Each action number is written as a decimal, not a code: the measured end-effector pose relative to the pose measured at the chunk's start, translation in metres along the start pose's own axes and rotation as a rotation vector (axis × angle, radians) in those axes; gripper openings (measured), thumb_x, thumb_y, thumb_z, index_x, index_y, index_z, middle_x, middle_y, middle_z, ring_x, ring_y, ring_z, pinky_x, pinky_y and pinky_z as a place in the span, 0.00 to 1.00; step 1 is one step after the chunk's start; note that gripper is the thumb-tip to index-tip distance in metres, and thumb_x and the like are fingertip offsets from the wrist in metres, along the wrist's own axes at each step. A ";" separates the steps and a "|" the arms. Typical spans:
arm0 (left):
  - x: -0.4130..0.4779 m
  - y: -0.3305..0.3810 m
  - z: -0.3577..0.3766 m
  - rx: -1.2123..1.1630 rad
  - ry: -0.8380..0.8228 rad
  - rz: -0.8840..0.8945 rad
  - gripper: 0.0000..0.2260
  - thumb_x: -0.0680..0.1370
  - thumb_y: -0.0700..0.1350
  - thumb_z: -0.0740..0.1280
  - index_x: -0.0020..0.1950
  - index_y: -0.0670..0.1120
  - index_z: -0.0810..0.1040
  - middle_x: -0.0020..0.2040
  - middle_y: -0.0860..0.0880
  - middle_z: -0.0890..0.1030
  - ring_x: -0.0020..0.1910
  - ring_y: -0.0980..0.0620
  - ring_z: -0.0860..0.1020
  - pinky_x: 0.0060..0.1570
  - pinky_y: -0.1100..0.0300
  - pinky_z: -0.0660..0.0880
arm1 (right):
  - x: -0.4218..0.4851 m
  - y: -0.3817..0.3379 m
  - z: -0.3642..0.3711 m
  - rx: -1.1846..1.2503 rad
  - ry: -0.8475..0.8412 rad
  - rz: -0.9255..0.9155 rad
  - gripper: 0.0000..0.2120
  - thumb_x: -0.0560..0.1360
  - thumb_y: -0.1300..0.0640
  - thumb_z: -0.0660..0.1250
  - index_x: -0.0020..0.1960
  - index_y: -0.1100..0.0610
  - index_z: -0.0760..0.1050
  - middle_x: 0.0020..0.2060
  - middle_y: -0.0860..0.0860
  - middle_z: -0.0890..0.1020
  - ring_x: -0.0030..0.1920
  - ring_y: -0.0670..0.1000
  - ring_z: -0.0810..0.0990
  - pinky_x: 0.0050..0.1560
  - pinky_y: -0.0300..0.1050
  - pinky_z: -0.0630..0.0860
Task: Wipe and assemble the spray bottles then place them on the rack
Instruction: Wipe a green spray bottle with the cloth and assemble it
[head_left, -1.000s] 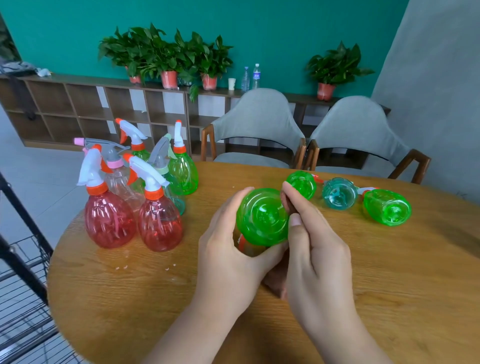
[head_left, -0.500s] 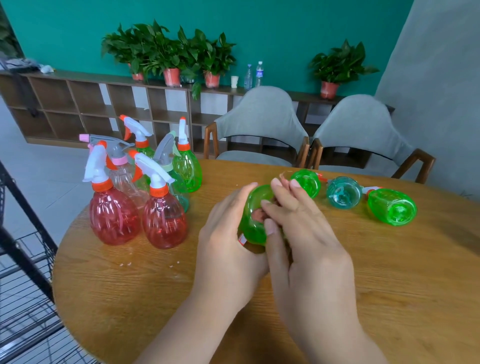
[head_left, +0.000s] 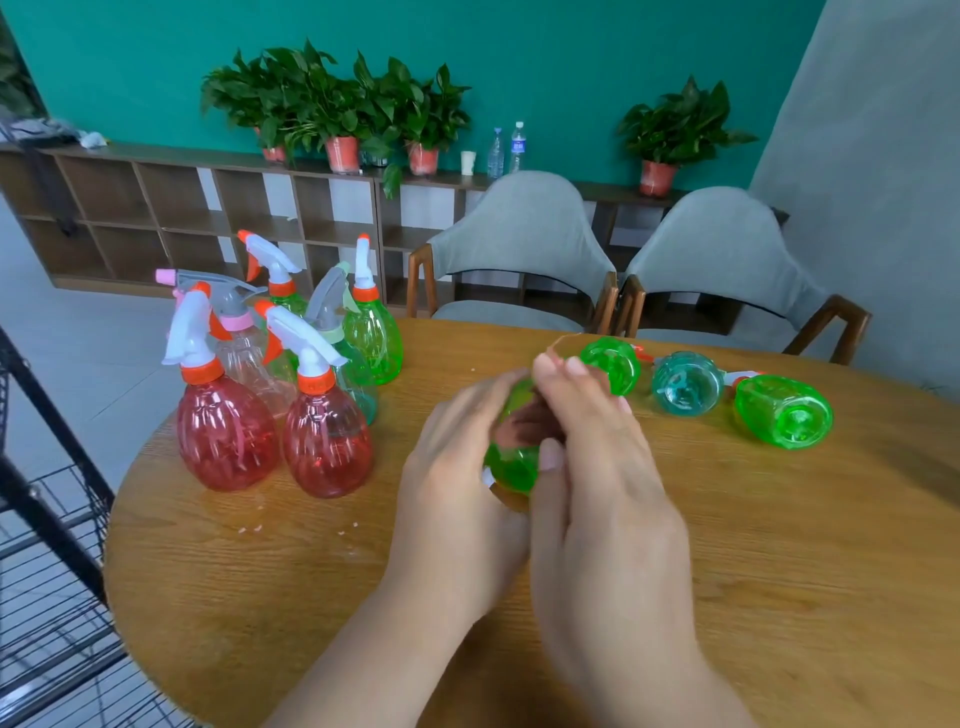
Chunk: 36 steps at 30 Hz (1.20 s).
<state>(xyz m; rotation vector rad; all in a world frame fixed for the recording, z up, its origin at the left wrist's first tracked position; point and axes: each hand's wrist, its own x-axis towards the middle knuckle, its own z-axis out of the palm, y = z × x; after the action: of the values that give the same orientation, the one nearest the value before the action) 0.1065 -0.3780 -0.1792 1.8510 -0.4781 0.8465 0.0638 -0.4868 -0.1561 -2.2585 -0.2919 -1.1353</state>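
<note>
Your right hand (head_left: 597, 467) has slid across the green bottle (head_left: 511, 465) since a second ago, when its round base faced you uncovered. Now your fingers (head_left: 563, 366) lie over that base and reach past its far edge, and your thumb presses on the near side. The hand is blurred, so its clasp looks loose rather than tight, but I can't be sure. Your left hand (head_left: 457, 478) has stayed on the bottle's left flank, fingers curled round it and holding it just above the table (head_left: 260, 571).

The bottle's long axis stands steeply. Its base tilts up toward you under your right fingers, and its neck points down at the table between your palms. A scrap of white and orange shows at the neck, beside your left thumb.

Beyond your right fingertips three bottles lie on their sides, bases toward you: a small green bottle (head_left: 613, 364) just past them, then a teal bottle (head_left: 685, 389), then a far green bottle (head_left: 784, 410). Left of your left fingers, well apart, two red bottles (head_left: 226, 431) stand upright with their sprayers on, in front of the other standing bottles. The rack (head_left: 52, 519) stands farther left, off the table.
</note>
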 end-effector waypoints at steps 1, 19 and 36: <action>0.001 -0.001 0.000 -0.024 0.025 -0.001 0.21 0.78 0.48 0.71 0.71 0.53 0.80 0.67 0.62 0.80 0.67 0.53 0.81 0.63 0.47 0.80 | -0.005 -0.002 0.003 -0.013 -0.017 -0.068 0.24 0.83 0.66 0.58 0.78 0.57 0.74 0.79 0.45 0.72 0.82 0.44 0.66 0.82 0.51 0.64; 0.003 0.000 -0.003 -0.053 0.067 0.001 0.25 0.77 0.39 0.73 0.71 0.57 0.78 0.65 0.67 0.78 0.66 0.55 0.81 0.64 0.57 0.79 | -0.001 0.007 0.002 0.022 -0.010 -0.195 0.18 0.79 0.68 0.70 0.67 0.59 0.84 0.72 0.52 0.81 0.77 0.50 0.75 0.79 0.52 0.70; 0.003 0.005 -0.007 -0.016 -0.075 -0.052 0.33 0.70 0.52 0.80 0.74 0.50 0.78 0.65 0.56 0.80 0.66 0.51 0.80 0.63 0.52 0.78 | 0.018 0.015 -0.022 0.072 0.102 -0.064 0.11 0.78 0.64 0.77 0.59 0.54 0.88 0.52 0.45 0.87 0.55 0.48 0.84 0.62 0.40 0.77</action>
<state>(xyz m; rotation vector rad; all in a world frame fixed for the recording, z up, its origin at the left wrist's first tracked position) 0.1026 -0.3731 -0.1724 1.8772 -0.4800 0.7381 0.0663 -0.5128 -0.1378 -2.1347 -0.3608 -1.2489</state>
